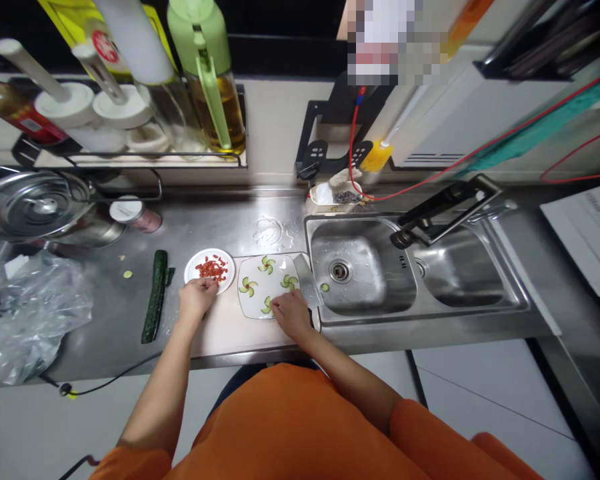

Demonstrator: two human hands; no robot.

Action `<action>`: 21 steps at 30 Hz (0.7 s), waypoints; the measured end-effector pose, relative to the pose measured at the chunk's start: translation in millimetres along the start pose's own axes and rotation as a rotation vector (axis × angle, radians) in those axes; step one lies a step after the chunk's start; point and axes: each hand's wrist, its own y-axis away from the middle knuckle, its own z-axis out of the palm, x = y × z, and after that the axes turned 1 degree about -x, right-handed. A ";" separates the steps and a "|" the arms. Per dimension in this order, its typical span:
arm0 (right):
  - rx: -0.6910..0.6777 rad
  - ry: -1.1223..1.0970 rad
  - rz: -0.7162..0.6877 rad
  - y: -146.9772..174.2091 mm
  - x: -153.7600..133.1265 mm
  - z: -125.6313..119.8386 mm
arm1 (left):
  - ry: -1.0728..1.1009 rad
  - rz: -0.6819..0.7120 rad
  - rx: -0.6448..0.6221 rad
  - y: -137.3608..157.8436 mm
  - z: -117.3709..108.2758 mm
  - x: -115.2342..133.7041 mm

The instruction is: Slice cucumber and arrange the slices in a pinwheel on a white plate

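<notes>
4 cuke pinwheels sit on our sq. plate; R hand at front 1, fingers bent, can't tell if gripping; L hand at near rim of round dish w/ red bits, fingers bunched, grip unclear to us.

No readable text, label, number or sign anywhere.
</notes>
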 end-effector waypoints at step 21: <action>0.256 -0.128 0.153 -21.2 46.9 -16.8 | 0.293 0.407 -0.389 7.1 74.2 123.2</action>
